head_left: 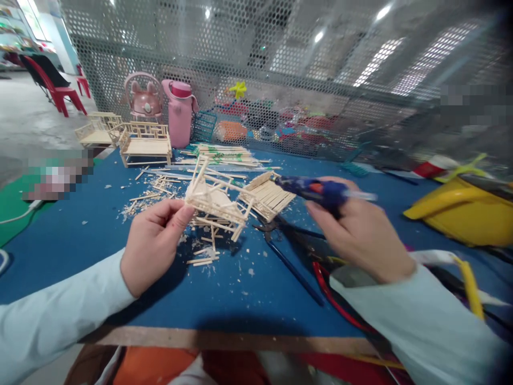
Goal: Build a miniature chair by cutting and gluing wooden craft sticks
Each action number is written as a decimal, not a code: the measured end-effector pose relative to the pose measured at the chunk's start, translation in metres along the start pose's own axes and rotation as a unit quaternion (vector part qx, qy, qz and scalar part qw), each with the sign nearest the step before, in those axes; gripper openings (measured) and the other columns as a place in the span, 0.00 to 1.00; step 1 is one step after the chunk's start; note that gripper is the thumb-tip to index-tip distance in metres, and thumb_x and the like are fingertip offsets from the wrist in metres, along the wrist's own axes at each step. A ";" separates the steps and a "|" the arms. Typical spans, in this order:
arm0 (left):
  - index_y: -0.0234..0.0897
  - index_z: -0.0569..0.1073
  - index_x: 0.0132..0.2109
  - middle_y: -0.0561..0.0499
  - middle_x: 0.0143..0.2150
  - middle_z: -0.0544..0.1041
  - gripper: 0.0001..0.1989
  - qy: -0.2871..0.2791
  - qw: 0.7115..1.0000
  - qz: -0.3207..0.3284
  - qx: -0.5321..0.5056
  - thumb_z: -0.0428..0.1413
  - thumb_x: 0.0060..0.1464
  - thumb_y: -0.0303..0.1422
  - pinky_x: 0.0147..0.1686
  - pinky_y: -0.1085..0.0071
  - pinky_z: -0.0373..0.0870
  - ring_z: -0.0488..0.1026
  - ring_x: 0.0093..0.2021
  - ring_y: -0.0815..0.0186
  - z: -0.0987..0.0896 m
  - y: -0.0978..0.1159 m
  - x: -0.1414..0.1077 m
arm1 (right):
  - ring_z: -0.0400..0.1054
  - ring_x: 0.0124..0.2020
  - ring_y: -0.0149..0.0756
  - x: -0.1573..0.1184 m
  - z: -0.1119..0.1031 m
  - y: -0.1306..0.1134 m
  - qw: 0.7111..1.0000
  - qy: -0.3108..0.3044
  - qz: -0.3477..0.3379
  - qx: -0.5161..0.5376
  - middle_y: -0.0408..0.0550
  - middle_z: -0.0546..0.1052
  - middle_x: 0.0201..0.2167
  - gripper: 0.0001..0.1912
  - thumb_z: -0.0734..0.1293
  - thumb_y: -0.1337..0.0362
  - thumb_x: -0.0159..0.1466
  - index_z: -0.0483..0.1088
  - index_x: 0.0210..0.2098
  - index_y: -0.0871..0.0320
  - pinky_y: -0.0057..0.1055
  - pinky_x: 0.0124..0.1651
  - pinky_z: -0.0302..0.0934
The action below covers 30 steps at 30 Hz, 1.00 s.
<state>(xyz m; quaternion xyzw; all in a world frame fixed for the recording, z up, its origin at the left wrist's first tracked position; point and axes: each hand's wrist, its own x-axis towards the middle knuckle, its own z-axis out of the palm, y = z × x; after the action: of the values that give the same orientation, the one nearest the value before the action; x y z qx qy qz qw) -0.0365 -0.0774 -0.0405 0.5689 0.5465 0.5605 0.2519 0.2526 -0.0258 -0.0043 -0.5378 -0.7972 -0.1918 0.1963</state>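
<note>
Between its thumb and fingers, my left hand (156, 240) pinches one corner of a small stick-built frame (216, 198), tilted above the table. My right hand (360, 230) is wrapped round a dark blue glue gun (316, 192), its nozzle pointing left, with a clear glue stick out of the back. Just behind the nozzle's tip lies a slatted stick panel (270, 195). Pliers with blue handles (292, 267) rest on the table below it. Loose cut sticks (156, 190) are scattered behind and under the held frame.
Finished stick furniture (146, 144) stands at the back left beside a pink bottle (180, 115). Bundled sticks (224, 154) lie near the mesh wall (280, 69). A yellow dustpan (460, 208) and cables (340, 305) are at the right of the blue table (224, 299).
</note>
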 end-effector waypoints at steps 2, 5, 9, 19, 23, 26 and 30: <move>0.35 0.73 0.29 0.58 0.17 0.64 0.11 -0.011 0.999 0.005 0.029 0.54 0.53 0.38 0.18 0.77 0.55 0.56 0.18 0.74 -0.001 -0.005 -0.003 | 0.74 0.33 0.46 0.018 0.015 -0.001 0.998 -0.047 0.011 -0.047 0.61 0.76 0.47 0.22 0.55 0.59 0.64 0.64 0.53 0.63 0.37 0.33 0.63; 0.35 0.75 0.31 0.56 0.19 0.68 0.13 -0.045 0.995 0.005 0.087 0.53 0.54 0.39 0.22 0.77 0.59 0.60 0.20 0.73 -0.006 -0.011 -0.012 | 0.73 0.43 0.50 0.034 0.044 0.005 0.991 -0.104 -0.047 -0.069 0.61 0.74 0.51 0.26 0.54 0.64 0.63 0.59 0.59 0.64 0.40 0.38 0.64; 0.36 0.77 0.37 0.52 0.30 0.78 0.14 -0.127 0.981 -0.027 0.143 0.51 0.56 0.40 0.32 0.74 0.65 0.71 0.30 0.67 -0.017 -0.017 -0.021 | 0.67 0.54 0.46 0.044 0.068 0.011 0.977 -0.168 -0.127 -0.005 0.63 0.70 0.56 0.28 0.52 0.68 0.62 0.57 0.60 0.69 0.41 0.50 0.63; 0.37 0.64 0.33 0.60 0.20 0.56 0.05 -0.156 0.969 -0.193 0.016 0.47 0.55 0.33 0.18 0.77 0.53 0.52 0.18 0.73 -0.029 -0.011 -0.017 | 0.72 0.33 0.40 0.006 -0.004 -0.049 0.983 -0.073 -0.038 0.161 0.54 0.78 0.38 0.18 0.60 0.63 0.60 0.69 0.48 0.62 0.35 0.36 0.64; 0.36 0.65 0.27 0.59 0.20 0.57 0.12 -0.212 0.964 -0.163 0.021 0.49 0.56 0.36 0.16 0.79 0.49 0.51 0.18 0.76 -0.024 -0.013 -0.015 | 0.70 0.28 0.33 -0.005 0.003 -0.087 0.929 -0.174 -0.075 0.317 0.46 0.77 0.30 0.15 0.65 0.64 0.58 0.66 0.46 0.59 0.29 0.32 0.60; 0.35 0.67 0.34 0.61 0.18 0.57 0.06 -0.150 0.961 -0.228 -0.033 0.54 0.53 0.34 0.14 0.81 0.46 0.50 0.16 0.77 -0.018 -0.014 -0.012 | 0.69 0.27 0.32 0.000 0.022 -0.098 0.903 -0.176 -0.039 0.389 0.44 0.75 0.28 0.13 0.65 0.68 0.57 0.61 0.42 0.58 0.28 0.32 0.60; 0.40 0.61 0.40 0.65 0.16 0.54 0.09 -0.038 0.933 -0.324 -0.154 0.54 0.53 0.33 0.12 0.83 0.42 0.48 0.14 0.77 -0.015 -0.006 -0.013 | 0.66 0.24 0.30 0.007 0.038 -0.090 0.873 -0.154 0.016 0.462 0.41 0.72 0.25 0.13 0.66 0.68 0.57 0.58 0.39 0.57 0.28 0.31 0.60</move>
<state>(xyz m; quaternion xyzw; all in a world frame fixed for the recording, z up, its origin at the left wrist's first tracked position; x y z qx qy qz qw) -0.0495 -0.0926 -0.0468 0.3360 0.5979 0.5038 0.5252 0.1621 -0.0319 -0.0416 -0.4212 -0.8064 0.2870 0.2999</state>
